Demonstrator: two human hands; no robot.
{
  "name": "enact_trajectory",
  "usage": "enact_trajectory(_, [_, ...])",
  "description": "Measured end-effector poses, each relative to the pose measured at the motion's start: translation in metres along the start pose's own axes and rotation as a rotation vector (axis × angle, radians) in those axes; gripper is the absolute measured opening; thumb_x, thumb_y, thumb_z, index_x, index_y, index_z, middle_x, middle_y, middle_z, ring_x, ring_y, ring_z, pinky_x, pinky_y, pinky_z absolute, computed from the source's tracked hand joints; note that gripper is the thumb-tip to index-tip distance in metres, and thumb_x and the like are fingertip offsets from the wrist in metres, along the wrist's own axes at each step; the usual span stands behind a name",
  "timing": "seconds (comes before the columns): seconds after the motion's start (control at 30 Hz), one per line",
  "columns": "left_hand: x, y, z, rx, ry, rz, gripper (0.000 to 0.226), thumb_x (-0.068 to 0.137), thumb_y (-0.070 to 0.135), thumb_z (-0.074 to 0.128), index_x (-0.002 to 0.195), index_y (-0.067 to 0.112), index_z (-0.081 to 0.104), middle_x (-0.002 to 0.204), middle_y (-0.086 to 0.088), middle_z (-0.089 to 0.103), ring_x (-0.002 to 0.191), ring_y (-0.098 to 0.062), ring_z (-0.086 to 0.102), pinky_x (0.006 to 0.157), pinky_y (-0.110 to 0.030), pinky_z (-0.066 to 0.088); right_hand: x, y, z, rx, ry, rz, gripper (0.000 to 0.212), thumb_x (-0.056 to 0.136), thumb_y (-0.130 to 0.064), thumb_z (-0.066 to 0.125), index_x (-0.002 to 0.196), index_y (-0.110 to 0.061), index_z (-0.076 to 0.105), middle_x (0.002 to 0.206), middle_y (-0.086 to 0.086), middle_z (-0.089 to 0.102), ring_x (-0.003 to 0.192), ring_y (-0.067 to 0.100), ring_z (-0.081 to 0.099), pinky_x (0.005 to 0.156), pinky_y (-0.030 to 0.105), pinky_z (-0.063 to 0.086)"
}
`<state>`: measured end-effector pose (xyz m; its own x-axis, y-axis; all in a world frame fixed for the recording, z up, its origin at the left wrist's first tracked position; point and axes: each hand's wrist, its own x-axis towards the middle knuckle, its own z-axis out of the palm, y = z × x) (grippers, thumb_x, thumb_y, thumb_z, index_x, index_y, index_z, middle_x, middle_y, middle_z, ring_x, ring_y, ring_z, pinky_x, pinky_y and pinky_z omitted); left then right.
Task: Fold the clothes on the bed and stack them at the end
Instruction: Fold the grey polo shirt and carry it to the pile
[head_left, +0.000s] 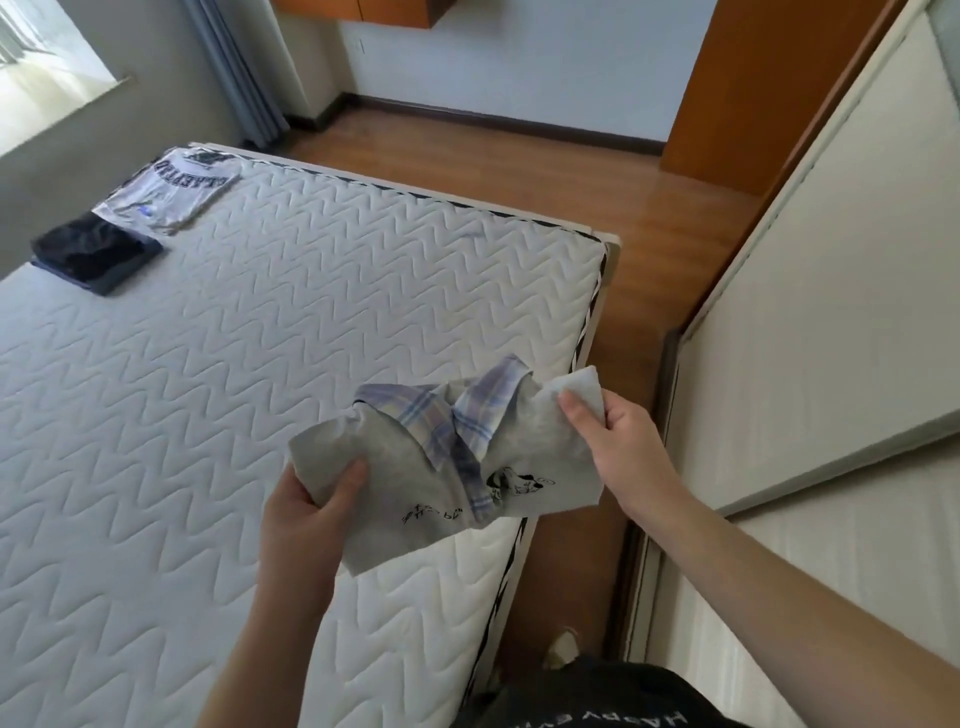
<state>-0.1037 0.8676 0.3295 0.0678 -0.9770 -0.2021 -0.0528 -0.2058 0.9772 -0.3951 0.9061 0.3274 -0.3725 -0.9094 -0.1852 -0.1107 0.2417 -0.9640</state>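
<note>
1. A grey top (415, 483) with a plaid collar is being held above the bed (260, 338) edge at five o'clock.
2. It is being pinched by the left hand (306, 514) and right hand (618, 441), each grip closed on cloth.
3. A folded light shirt (171, 192) and a folded dark garment (96, 257) are lying at ten o'clock.

Counting: three garments. One grey shirt (519, 447) in my two hands, one folded grey tee (171, 195), one dark folded piece (96, 254). One bed (260, 364).

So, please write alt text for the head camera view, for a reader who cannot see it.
Two hands, left and right, hold a grey shirt with a plaid collar over a white mattress. Two folded garments, one grey, one dark, lie at its far corner.
</note>
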Motion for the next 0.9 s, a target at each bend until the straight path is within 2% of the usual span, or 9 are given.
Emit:
enact_trajectory(0.13, [0.014,-0.008,-0.002,0.002,0.018,0.027,0.037,0.066,0.049,0.076,0.101,0.037,0.068,0.098,0.006,0.075,0.089,-0.012,0.072,0.072,-0.031,0.054,0.011,0.0,0.004,0.017,-0.038,-0.032,0.024,0.096,-0.044,0.057,0.106,-0.027,0.068,0.098,-0.01,0.074,0.091,0.006,0.069,0.072,0.016,0.051])
enact_trajectory(0.23, [0.028,-0.013,0.005,-0.003,-0.038,0.019,0.029,0.071,0.042,0.076,0.099,0.041,0.068,0.099,0.008,0.075,0.091,-0.012,0.071,0.071,-0.028,0.055,0.011,0.0,0.004,-0.019,-0.012,-0.069,0.017,0.096,-0.043,0.057,0.103,-0.033,0.068,0.096,-0.012,0.073,0.089,0.003,0.069,0.071,0.014,0.051])
enact_trajectory(0.37, [0.049,-0.012,0.031,-0.018,-0.171,-0.016,0.035,0.066,0.046,0.077,0.099,0.039,0.068,0.1,0.005,0.075,0.091,-0.015,0.072,0.072,-0.032,0.055,0.007,-0.001,-0.014,-0.121,0.063,-0.098,0.014,0.096,-0.046,0.056,0.098,-0.037,0.068,0.093,-0.009,0.073,0.088,0.008,0.069,0.076,0.028,0.056])
enact_trajectory(0.43, [0.059,-0.011,0.05,0.003,-0.246,-0.018,0.041,0.063,0.05,0.077,0.101,0.038,0.068,0.102,0.005,0.075,0.092,-0.014,0.072,0.075,-0.035,0.056,0.005,0.0,-0.031,-0.161,0.144,-0.098,0.016,0.096,-0.046,0.056,0.095,-0.035,0.067,0.089,-0.005,0.072,0.085,0.011,0.068,0.073,0.031,0.056])
enact_trajectory(0.53, [0.072,-0.004,0.079,0.033,-0.345,0.001,0.039,0.066,0.05,0.076,0.103,0.042,0.068,0.103,0.007,0.075,0.092,-0.014,0.072,0.074,-0.034,0.057,0.007,0.001,-0.054,-0.176,0.246,-0.122,0.014,0.096,-0.047,0.056,0.09,-0.042,0.067,0.083,-0.013,0.071,0.078,0.001,0.065,0.062,0.012,0.048])
enact_trajectory(0.57, [0.076,-0.002,0.09,0.048,-0.376,0.013,0.038,0.067,0.05,0.076,0.103,0.044,0.068,0.103,0.007,0.075,0.092,-0.013,0.072,0.074,-0.034,0.057,0.008,0.002,-0.061,-0.18,0.267,-0.123,0.014,0.096,-0.047,0.055,0.09,-0.043,0.067,0.082,-0.014,0.07,0.077,0.0,0.065,0.061,0.01,0.046])
enact_trajectory(0.7, [0.091,0.007,0.134,0.115,-0.439,0.051,0.035,0.069,0.052,0.074,0.103,0.048,0.066,0.103,0.012,0.074,0.093,-0.009,0.072,0.076,-0.034,0.056,0.024,0.009,-0.08,-0.151,0.329,-0.105,0.016,0.097,-0.042,0.057,0.086,-0.037,0.066,0.077,-0.009,0.068,0.071,0.005,0.063,0.06,0.015,0.046])
enact_trajectory(0.8, [0.099,0.011,0.164,0.128,-0.462,0.065,0.03,0.074,0.045,0.074,0.102,0.048,0.066,0.103,0.012,0.074,0.093,-0.009,0.071,0.078,-0.036,0.056,0.047,0.01,-0.088,-0.118,0.357,-0.128,0.015,0.097,-0.038,0.058,0.084,-0.038,0.065,0.074,-0.015,0.067,0.07,0.0,0.062,0.058,0.009,0.043])
enact_trajectory(0.9, [0.109,0.016,0.191,0.115,-0.43,0.046,0.026,0.077,0.038,0.072,0.101,0.046,0.067,0.102,0.01,0.074,0.091,-0.01,0.072,0.071,-0.029,0.058,0.08,0.008,-0.095,-0.103,0.372,-0.118,0.008,0.096,-0.038,0.06,0.09,-0.038,0.065,0.079,-0.021,0.068,0.077,-0.002,0.063,0.063,0.008,0.042])
